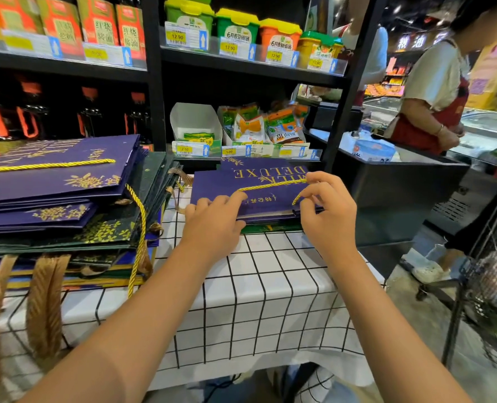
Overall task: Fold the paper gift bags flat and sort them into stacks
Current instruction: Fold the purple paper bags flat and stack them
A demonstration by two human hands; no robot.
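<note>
Right now your right hand [327, 212] is pinching the gold cord [270, 186] of the top purple bag [258, 184] between thumb and forefinger, near the cord's right end, with the other fingers curling loosely beneath. Your left hand [215, 222] is lying on the same bag's near left corner, fingers fairly straight and spread, the forefinger touching the cord's left end; it is pressing down rather than grasping anything.

That bag is lying flat, its gold "DELUXE" lettering reading upside down to you, on a short stack [267, 221] of folded bags at the far middle of the table [256, 301]. A strip of dark green bag is showing at the bottom of that stack, just above the checked cloth.

To your left a much taller pile [66, 205] is sitting near the small stack but apart from it: purple bags with gold flower prints on top, dark green ones below, blue and gold edges at the very bottom. One gold cord is lying across its top bag, another is dangling down its front edge, and wide tan ribbon handles [46, 303] are hanging over the table's near left side.

Behind the table, black shelves [154, 82] are holding sauce tubs, packets and dark bottles with yellow price tags. At far right a person in a red apron [433, 91] is standing at a counter.
</note>
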